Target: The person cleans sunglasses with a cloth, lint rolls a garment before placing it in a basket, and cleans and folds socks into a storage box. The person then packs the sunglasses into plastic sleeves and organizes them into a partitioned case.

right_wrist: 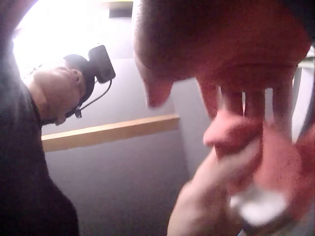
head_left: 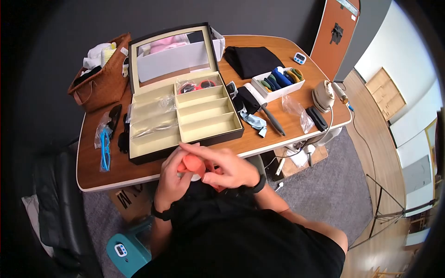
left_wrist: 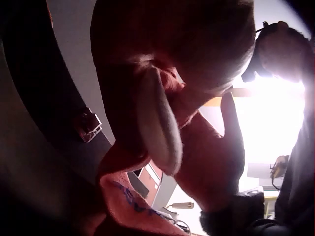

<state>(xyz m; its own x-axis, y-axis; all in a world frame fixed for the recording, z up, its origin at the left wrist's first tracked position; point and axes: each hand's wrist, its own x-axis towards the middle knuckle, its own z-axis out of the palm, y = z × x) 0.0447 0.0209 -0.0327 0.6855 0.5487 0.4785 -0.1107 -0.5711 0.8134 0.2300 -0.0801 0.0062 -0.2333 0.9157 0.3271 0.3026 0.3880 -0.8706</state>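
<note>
Close to my body, at the table's front edge, both hands are on a bunched coral-red sock. My left hand grips it from the left, fingers curled round the fabric. From the right, my right hand holds it between thumb and fingers, fingertips overlapping the left hand. Blue lettering marks a hanging part of the sock in the left wrist view. A white patch shows low on the bundle in the right wrist view. Part of the fabric is hidden behind the hands.
Just beyond stands an open compartment case with a mirrored lid and red sunglasses. Rolled fabric items fill a white box to its right. A wicker basket and bagged blue glasses sit left; a corded appliance stands far right.
</note>
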